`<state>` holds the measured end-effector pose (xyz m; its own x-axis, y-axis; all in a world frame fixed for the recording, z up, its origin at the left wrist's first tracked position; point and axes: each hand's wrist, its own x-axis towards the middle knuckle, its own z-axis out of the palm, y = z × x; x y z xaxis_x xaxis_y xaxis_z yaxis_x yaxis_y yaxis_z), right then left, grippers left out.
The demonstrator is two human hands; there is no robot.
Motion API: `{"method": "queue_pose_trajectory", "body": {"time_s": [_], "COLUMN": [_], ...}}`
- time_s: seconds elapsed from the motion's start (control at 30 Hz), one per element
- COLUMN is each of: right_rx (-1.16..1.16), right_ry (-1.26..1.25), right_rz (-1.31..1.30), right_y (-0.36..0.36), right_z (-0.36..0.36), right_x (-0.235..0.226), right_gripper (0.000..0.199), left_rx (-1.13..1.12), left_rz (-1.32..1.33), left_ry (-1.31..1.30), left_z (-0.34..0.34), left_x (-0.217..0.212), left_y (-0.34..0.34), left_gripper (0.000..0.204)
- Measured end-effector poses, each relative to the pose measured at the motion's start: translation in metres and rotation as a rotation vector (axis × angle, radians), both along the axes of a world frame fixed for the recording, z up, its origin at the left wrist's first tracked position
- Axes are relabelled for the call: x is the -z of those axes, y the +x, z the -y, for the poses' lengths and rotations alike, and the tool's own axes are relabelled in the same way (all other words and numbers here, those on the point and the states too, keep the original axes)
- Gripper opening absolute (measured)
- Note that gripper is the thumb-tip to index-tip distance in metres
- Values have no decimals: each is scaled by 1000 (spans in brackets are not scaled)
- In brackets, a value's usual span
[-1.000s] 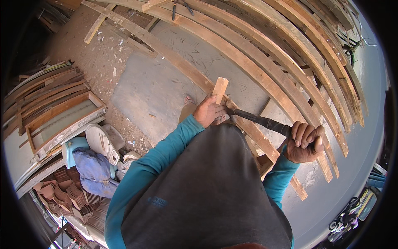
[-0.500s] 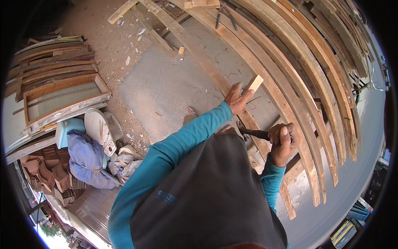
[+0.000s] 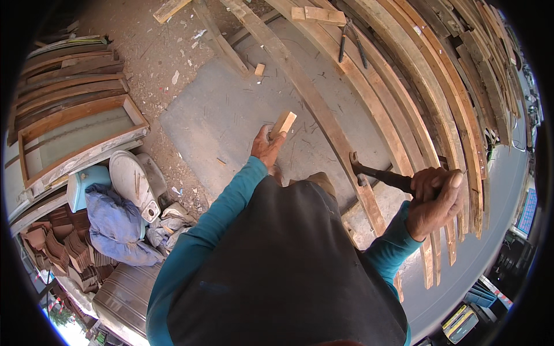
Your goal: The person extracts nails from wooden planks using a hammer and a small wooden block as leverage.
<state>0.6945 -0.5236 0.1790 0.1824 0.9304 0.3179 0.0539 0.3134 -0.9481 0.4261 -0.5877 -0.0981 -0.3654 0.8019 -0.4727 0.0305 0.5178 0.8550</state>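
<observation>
A short pale wood block [image 3: 284,123] is gripped in my left hand [image 3: 268,151], over the grey floor sheet. My right hand [image 3: 435,199] is closed around the dark handle of a hammer [image 3: 388,177]. The hammer's head is over a long wooden plank [image 3: 323,112], close to its near part; whether it touches the wood I cannot tell. Further off, pincers [image 3: 352,43] with dark handles lie across the planks beside another wood block [image 3: 324,15].
Long planks [image 3: 427,75] run in rows at the right. A small wood offcut [image 3: 259,70] and scattered nails lie on the grey sheet [image 3: 202,121]. At the left are a wooden frame [image 3: 81,144], a blue cloth bundle [image 3: 112,225], a pale toilet seat lid [image 3: 128,176] and stacked roof tiles [image 3: 72,248].
My left hand has moved left with the wood block, away from the plank. My right hand has shifted right with the hammer, whose head is now over the plank.
</observation>
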Motion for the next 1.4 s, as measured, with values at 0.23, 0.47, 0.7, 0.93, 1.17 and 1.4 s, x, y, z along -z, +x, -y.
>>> {"method": "queue_pose_trajectory", "body": {"time_s": [0.23,0.47,0.7,0.93,1.17,1.4], "right_rx": [-47,-366,-409,-602,-605,-663], "right_ry": [-134,-294,-225,-17,-141,-187], "right_rz": [126,110,93,-127,136,366], "right_y": [-64,-72,-104,-236,-358,-444], "right_z": [-67,-125,-205,-314,-377,-426], "right_x": [49,102,82,49,70,111], "right_gripper": [36,30,47,35,48,48], "left_rx": [79,95,50,2,31,110], "left_rz": [-206,-448,-517,-512,-165,-125], "left_ry": [101,133,201,261,217,297], "left_z": [-63,-181,-237,-279,-300,-311], "left_x": [3,-4,24,26,34,36], "left_y": [-55,-73,-64,-100,-156,-194], "left_gripper": [62,58,55,51,50,53]}}
